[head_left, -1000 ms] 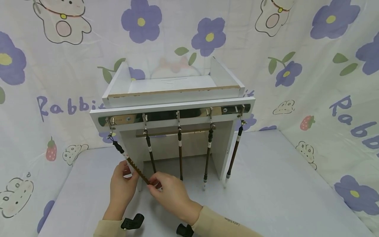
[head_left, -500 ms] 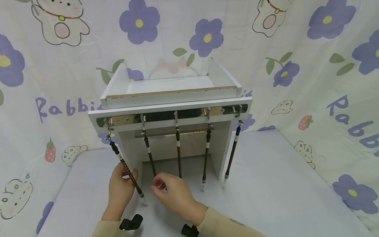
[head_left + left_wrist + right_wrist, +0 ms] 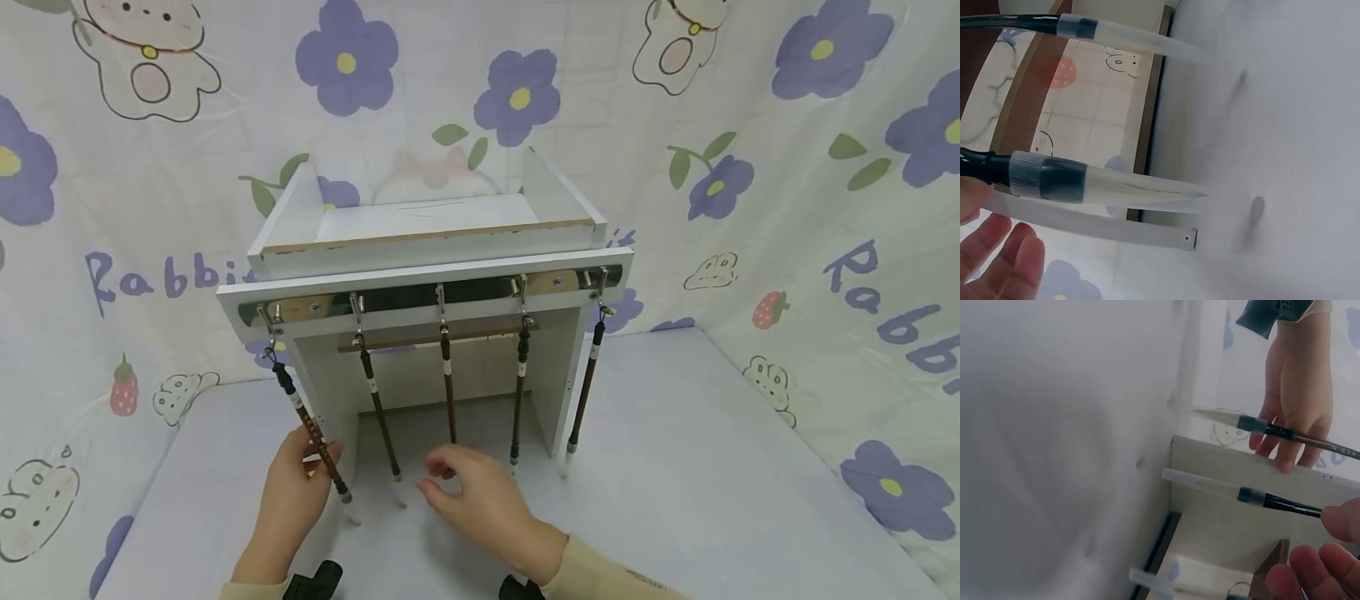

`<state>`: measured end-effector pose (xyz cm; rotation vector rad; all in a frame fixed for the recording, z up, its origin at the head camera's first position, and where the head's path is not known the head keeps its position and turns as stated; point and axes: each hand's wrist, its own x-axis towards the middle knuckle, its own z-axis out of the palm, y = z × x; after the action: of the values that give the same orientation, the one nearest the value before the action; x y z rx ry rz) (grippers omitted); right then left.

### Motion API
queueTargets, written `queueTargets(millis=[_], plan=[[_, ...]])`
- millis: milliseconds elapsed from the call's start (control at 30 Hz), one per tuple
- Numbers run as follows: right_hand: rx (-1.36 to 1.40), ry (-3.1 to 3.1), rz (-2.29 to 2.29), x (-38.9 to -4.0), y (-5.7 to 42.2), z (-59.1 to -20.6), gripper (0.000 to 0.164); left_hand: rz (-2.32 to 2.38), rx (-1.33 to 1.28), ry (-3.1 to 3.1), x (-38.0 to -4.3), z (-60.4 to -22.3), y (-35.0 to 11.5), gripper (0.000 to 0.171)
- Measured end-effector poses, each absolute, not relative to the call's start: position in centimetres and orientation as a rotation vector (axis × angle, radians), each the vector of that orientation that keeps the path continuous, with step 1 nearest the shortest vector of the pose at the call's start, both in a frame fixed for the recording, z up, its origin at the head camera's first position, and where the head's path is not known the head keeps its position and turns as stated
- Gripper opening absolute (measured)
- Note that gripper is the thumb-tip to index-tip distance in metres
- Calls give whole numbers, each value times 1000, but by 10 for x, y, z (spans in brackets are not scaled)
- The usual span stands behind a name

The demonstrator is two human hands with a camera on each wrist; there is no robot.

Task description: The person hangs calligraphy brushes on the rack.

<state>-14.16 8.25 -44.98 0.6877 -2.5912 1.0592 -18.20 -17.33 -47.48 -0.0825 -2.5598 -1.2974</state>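
Several writing brushes with dark handles and pale bristle tips hang by loops from hooks. My left hand (image 3: pixel 294 483) is at the leftmost brush (image 3: pixel 311 432), which crosses in front of its fingers. In the left wrist view, that brush's tip (image 3: pixel 1141 190) points to the right, with loose, parted fingers (image 3: pixel 1025 256) below. My right hand (image 3: pixel 480 496) stands between the second brush (image 3: pixel 381 417) and the right-hand ones, its bent fingers apart from the thumb. It hides the lower end of the middle brush (image 3: pixel 448 383). In the right wrist view, the thumb overlaps a brush (image 3: pixel 1254 497); contact is unclear.
A white wooden stand (image 3: pixel 427 265) carries the metal hook strip (image 3: pixel 397 296) and an open tray on top. The fourth brush (image 3: pixel 519 392) and the rightmost brush (image 3: pixel 585 392) hang at its right side. A white cloth (image 3: pixel 712 467) covers the table, and a patterned curtain (image 3: pixel 420 100) stands behind.
My right hand has let go of the leftmost brush's lower end and moved to the right. That brush now hangs more steeply. My left hand has lowered slightly.
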Motion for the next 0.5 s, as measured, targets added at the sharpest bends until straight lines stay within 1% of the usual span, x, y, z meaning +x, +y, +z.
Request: queueTargets(millis=[67,233,500], plan=[[689,-2583,1035,-141,87,-450,18,-1284,-92,-2571,-180,-474,-176,38],[699,-2556,965,-140,98,-453,22,-1221,-141,-2581,-173,-472,-179,36],[606,-2495,773,-136,121,-463,25,-1072,-248,-2513,-157,-473,-181,38]])
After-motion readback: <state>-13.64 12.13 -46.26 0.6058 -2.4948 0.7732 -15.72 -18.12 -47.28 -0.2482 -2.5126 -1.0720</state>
